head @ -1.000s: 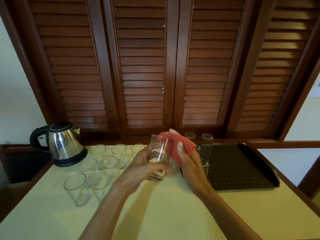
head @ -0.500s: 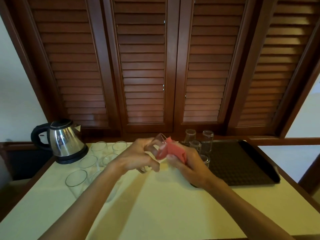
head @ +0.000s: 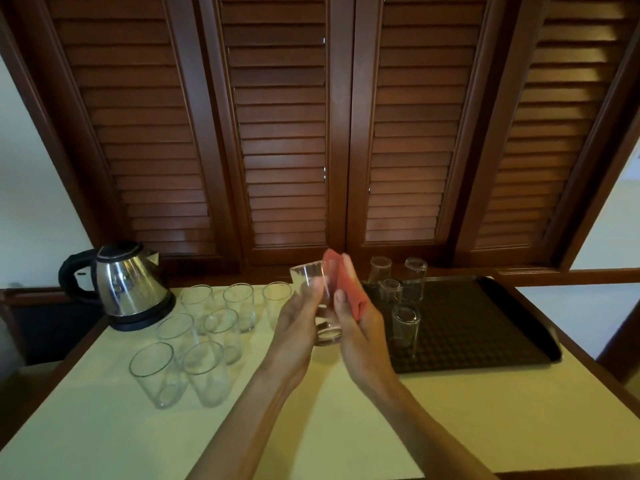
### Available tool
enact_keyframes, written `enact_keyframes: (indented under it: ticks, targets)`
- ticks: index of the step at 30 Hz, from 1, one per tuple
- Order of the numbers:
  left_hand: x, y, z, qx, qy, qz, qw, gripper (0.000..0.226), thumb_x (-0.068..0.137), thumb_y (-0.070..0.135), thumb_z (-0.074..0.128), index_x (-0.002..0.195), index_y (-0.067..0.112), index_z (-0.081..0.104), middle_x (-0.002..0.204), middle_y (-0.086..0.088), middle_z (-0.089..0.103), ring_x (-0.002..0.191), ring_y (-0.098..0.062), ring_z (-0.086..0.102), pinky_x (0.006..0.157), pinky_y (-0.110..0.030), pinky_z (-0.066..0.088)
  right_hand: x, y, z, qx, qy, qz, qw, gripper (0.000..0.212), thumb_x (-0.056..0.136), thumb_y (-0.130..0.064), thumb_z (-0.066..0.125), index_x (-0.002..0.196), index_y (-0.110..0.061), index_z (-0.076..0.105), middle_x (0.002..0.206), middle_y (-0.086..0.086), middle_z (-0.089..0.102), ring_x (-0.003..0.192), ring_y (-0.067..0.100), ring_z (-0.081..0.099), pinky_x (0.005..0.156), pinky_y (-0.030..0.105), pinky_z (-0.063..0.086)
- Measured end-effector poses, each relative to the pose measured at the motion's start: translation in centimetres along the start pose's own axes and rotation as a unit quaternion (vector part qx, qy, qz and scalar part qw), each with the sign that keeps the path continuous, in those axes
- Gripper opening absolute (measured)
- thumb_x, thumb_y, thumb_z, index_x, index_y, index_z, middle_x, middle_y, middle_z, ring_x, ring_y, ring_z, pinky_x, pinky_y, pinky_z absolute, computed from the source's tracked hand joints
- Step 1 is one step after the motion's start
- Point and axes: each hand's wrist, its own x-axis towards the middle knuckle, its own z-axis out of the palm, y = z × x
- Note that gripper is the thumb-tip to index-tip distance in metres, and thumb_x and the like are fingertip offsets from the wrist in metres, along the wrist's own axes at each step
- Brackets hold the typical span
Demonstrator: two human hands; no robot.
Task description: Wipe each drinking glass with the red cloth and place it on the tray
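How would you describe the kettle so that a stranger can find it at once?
Start at the table below the brown shutters and go to its far left corner. There stands the kettle, behind the glasses. It is the only shiny metal thing, with a black handle and base.

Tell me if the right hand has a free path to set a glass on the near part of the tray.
Probably yes. The right hand is beside the tray, whose near and right parts lie bare; the four upturned glasses crowd its far left side. It still holds the red cloth.
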Motion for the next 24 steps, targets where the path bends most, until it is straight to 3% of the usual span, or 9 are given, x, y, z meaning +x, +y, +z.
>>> enact_keyframes:
  ticks: [1, 5, 10, 13, 16, 18, 20, 22, 24]
  targets:
    - [0.1, 0.2, 0.1, -0.001, 0.007, 0.009, 1.000, 0.068, 0.085, 0.073, 0.051, 0.131, 0.027, 0.070, 0.119, -0.009, 0.076, 0.114, -0.023, 0.072, 0.092, -0.044, 0.061, 0.3, -0.2, 0.0, 0.006, -0.005, 0.011, 1.000, 0.049, 0.101, -0.042, 0.047, 0.147, -0.056, 0.036, 0.156, -0.015, 0.043, 0.148, 0.017, 0.036, 0.118, 0.043, 0.038]
    - [2.3, 1.8, -0.8, -0.051, 0.117, 0.033, 0.991, 0.040, 0.103, 0.051, 0.049, 0.120, 0.021, 0.070, 0.107, -0.013, 0.073, 0.091, -0.017, 0.074, 0.079, -0.034, 0.060, -2.3, 1.1, 1.4, -0.028, -0.042, -0.039, 0.998, 0.057, 0.106, -0.028, 0.044, 0.158, -0.017, 0.023, 0.167, -0.014, 0.016, 0.155, 0.007, 0.012, 0.125, 0.029, 0.018]
    - [-0.1, 0.0, 0.7, 0.042, 0.046, 0.027, 0.998, 0.045, 0.104, 0.051, 0.041, 0.126, 0.024, 0.069, 0.107, 0.005, 0.079, 0.100, -0.006, 0.074, 0.082, -0.028, 0.060, 0.6, 0.1, 0.0, 0.050, 0.004, 0.050, 0.997, 0.060, 0.098, -0.039, 0.046, 0.155, -0.032, 0.029, 0.159, -0.011, 0.040, 0.145, 0.006, 0.039, 0.115, 0.030, 0.041]
    - [1.3, 1.1, 0.2, -0.026, 0.126, 0.052, 0.990, 0.040, 0.104, 0.048, 0.044, 0.108, 0.022, 0.073, 0.088, 0.007, 0.077, 0.083, -0.002, 0.072, 0.067, -0.015, 0.055, -1.6, 0.1, 1.2, 0.014, -0.018, 0.043, 0.999, 0.063, 0.099, -0.046, 0.046, 0.158, -0.031, 0.026, 0.162, -0.013, 0.033, 0.149, 0.002, 0.028, 0.121, 0.025, 0.028]
    - [1.5, 1.6, -0.4, -0.038, 0.153, 0.062, 0.986, 0.036, 0.102, 0.050, 0.049, 0.102, 0.022, 0.072, 0.090, -0.002, 0.074, 0.091, -0.020, 0.068, 0.082, -0.034, 0.059, -2.8, -0.4, 1.6, 0.074, 0.003, 0.071, 0.995, 0.068, 0.093, -0.058, 0.054, 0.153, -0.029, 0.040, 0.153, -0.008, 0.050, 0.142, 0.008, 0.044, 0.113, 0.024, 0.041]
    - [0.5, 0.8, 0.3, -0.029, 0.114, 0.077, 0.990, 0.035, 0.096, 0.047, 0.055, 0.115, 0.021, 0.070, 0.101, -0.005, 0.077, 0.097, -0.024, 0.071, 0.082, -0.040, 0.059, -0.9, -0.8, 0.5, 0.142, 0.071, 0.138, 0.978, 0.050, 0.097, -0.051, 0.051, 0.138, -0.022, 0.057, 0.123, -0.001, 0.072, 0.114, 0.017, 0.067, 0.089, 0.026, 0.055]
    - [0.4, 0.7, 0.5, -0.028, 0.104, 0.095, 0.990, 0.055, 0.086, 0.041, 0.066, 0.131, 0.012, 0.062, 0.118, -0.005, 0.076, 0.110, -0.022, 0.073, 0.085, -0.032, 0.062, 0.4, -1.0, -0.3, 0.249, 0.125, 0.209, 0.937, 0.037, 0.106, -0.034, 0.042, 0.123, -0.009, 0.064, 0.104, 0.008, 0.076, 0.096, 0.024, 0.070, 0.081, 0.034, 0.056]
    - [1.4, 1.3, -0.2, -0.029, 0.106, 0.116, 0.987, 0.067, 0.077, 0.037, 0.075, 0.135, 0.010, 0.057, 0.123, -0.003, 0.075, 0.117, -0.024, 0.072, 0.098, -0.039, 0.059, -0.1, -1.2, 0.1, 0.359, 0.129, 0.246, 0.891, 0.039, 0.105, -0.026, 0.040, 0.125, 0.001, 0.060, 0.111, 0.020, 0.072, 0.101, 0.031, 0.067, 0.089, 0.044, 0.055]
    - [2.3, 2.1, -0.6, 0.016, 0.083, 0.132, 0.988, 0.071, 0.074, 0.031, 0.081, 0.137, 0.012, 0.054, 0.122, -0.005, 0.075, 0.115, -0.019, 0.072, 0.103, -0.038, 0.056, -1.2, -1.4, 0.7, 0.429, 0.117, 0.260, 0.857, 0.041, 0.100, -0.027, 0.044, 0.123, 0.002, 0.061, 0.114, 0.024, 0.069, 0.101, 0.032, 0.069, 0.085, 0.044, 0.059]
